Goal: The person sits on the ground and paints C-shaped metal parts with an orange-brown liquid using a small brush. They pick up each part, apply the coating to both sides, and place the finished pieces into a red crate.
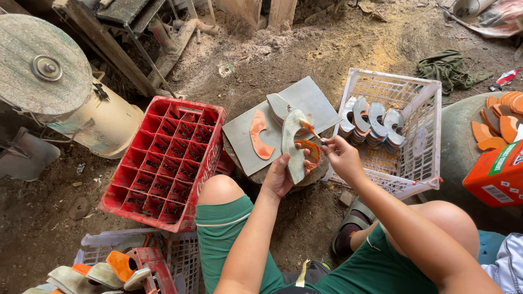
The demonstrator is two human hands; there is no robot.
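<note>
My left hand [279, 175] grips a pale curved, crescent-shaped piece [293, 147] and holds it upright over a small round tin of orange glue [310, 150]. My right hand [340, 157] pinches a thin brush [314, 132] whose orange tip touches the top of that piece. Just behind, a grey flat board [305, 98] carries an orange curved piece [258, 136] and another pale one [278, 104].
A white plastic basket [425, 136] at right holds stacked grey curved pieces [373, 126]. A red bottle crate [169, 158] stands at left beside a round machine disc [41, 62]. Orange pieces [501, 122] and an orange box [496, 174] lie far right. More pieces fill a basket [125, 264] bottom left.
</note>
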